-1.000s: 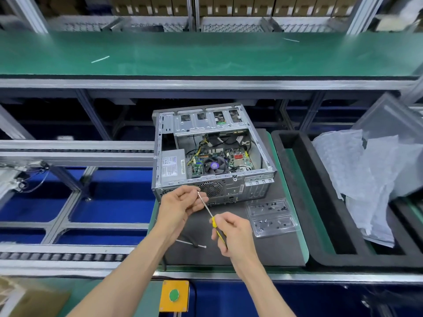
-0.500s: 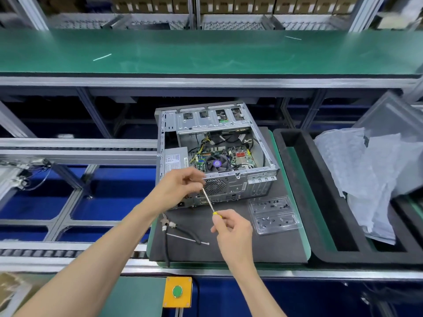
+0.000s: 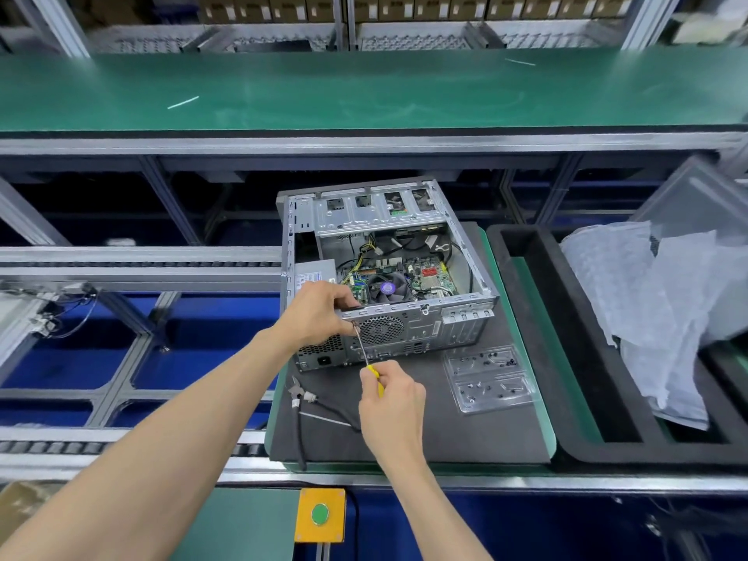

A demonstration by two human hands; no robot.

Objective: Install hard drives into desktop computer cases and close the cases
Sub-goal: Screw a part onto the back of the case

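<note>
Head view of an open desktop computer case [image 3: 388, 277] lying on a dark mat [image 3: 404, 431] over the green tabletop [image 3: 522, 317], its side panel off and the motherboard with its round fan exposed. The left hand [image 3: 315, 313] rests on the near top edge of the case's rear panel, fingers [image 3: 344, 295] curled over the rim and the thumb and forefinger pinched at the tip of a screwdriver [image 3: 366, 358]. The right hand [image 3: 390, 398], nearer the viewer and just below the left, grips the yellow handle of the screwdriver with closed fingers; the metal shaft slants up and leftward from them to the rear panel beside the round fan grille. Whether a screw sits under the tip cannot be told.

Just left of the right hand's fingers, a pair of pliers [image 3: 297, 392] and a black cable [image 3: 301, 431] lie on the mat. To the right of those fingers lies a clear plastic tray [image 3: 487, 378] holding small dark screws. Farther right stands a black foam tray [image 3: 538, 358] containing crumpled white wrapping [image 3: 647, 309]. Below the right forearm, a yellow box with a green button [image 3: 319, 514] is fixed at the tabletop's near edge.
</note>
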